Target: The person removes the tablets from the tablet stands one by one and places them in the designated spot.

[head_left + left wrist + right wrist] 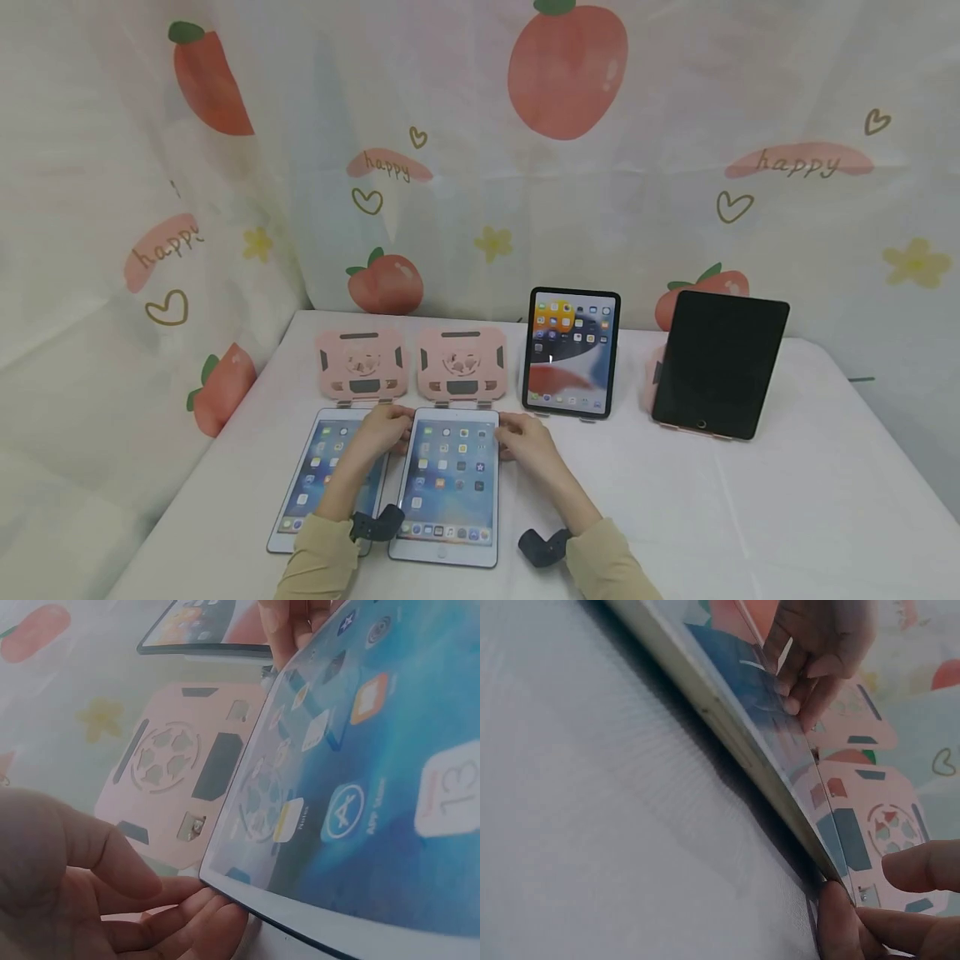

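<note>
A white tablet [453,487] with its screen lit lies between my hands, its far edge near the foot of a pink stand [462,362]. My left hand [381,429] is at its far left corner. In the left wrist view those fingers [187,915] touch the corner from outside and below, with the thumb off the glass. My right hand [528,442] is at the far right corner. There, in the right wrist view, a fingertip [836,915] meets the edge while another finger stays apart from it. Whether the far edge is raised, I cannot tell.
A second white tablet [300,500] lies partly under my left forearm, before another pink stand [363,364]. At the back, a lit black-framed tablet [572,354] and a dark-screened tablet [720,367] stand upright. White cloth [637,500] covers the table, and a fruit-print curtain [465,100] hangs behind.
</note>
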Tool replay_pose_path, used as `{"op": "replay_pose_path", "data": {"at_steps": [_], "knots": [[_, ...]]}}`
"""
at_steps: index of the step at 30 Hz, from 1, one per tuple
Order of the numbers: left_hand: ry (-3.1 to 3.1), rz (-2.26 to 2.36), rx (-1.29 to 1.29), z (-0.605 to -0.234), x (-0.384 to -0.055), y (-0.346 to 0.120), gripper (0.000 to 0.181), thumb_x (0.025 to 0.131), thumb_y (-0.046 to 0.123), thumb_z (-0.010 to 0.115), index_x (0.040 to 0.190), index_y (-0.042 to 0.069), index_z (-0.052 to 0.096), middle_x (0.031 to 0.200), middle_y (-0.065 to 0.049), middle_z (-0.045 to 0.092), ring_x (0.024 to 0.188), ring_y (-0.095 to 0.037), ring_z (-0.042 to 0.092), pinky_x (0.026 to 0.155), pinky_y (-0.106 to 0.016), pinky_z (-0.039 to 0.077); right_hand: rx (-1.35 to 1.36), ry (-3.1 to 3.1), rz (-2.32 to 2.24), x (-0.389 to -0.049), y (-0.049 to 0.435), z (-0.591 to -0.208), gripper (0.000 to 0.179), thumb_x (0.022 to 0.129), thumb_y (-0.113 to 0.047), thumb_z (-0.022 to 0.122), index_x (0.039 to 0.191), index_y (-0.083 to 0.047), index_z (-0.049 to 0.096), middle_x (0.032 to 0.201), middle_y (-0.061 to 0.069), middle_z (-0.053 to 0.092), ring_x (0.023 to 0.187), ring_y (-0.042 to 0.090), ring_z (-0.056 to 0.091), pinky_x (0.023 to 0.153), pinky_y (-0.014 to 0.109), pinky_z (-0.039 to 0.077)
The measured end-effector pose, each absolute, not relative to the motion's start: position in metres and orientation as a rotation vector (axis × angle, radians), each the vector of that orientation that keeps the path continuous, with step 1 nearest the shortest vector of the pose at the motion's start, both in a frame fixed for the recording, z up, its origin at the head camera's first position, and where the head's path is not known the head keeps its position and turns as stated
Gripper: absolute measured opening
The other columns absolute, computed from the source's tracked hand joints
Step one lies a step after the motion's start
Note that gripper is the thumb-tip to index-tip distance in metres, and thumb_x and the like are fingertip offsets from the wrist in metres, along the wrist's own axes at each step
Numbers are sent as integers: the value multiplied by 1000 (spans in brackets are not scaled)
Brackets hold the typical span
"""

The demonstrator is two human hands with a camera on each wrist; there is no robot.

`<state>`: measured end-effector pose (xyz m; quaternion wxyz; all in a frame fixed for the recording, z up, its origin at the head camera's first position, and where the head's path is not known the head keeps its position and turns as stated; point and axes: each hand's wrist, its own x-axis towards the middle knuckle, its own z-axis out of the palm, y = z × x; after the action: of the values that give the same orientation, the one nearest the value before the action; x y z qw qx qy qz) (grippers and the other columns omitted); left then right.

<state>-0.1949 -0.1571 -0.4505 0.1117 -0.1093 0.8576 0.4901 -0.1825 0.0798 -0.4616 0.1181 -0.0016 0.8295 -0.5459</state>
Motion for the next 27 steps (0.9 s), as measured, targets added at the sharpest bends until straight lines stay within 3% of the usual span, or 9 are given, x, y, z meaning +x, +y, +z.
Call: {"op": "replay_pose_path", "data": {"at_steps": [11, 21, 27], "knots": [[2459, 1496, -260, -453, -195, -163, 35, 94, 9, 47, 124, -8, 58, 111, -20, 63, 88, -19, 63, 71, -26, 58, -31, 2401, -1579, -184, 84, -461, 45, 95, -18, 52, 134, 4, 51, 117, 20, 57, 85, 16, 67, 79, 31, 58], [2420, 1546, -270, -450, -195, -163, 38, 98, 19, 49, 129, -2, 57, 117, -20, 63, 88, -18, 62, 72, -26, 58, -30, 2362, -1634, -185, 89, -463, 43, 96, -16, 52, 134, 3, 50, 109, 18, 60, 86, 17, 64, 73, 31, 59], [2410, 1554, -236, -451, -195, -160, 35, 96, 17, 52, 127, 2, 60, 109, -16, 64, 88, -19, 63, 71, -27, 57, -92, 2311, -1668, -188, 97, -459, 40, 94, -13, 52, 131, 2, 54, 99, 18, 62, 82, 19, 64, 71, 34, 59]]}}
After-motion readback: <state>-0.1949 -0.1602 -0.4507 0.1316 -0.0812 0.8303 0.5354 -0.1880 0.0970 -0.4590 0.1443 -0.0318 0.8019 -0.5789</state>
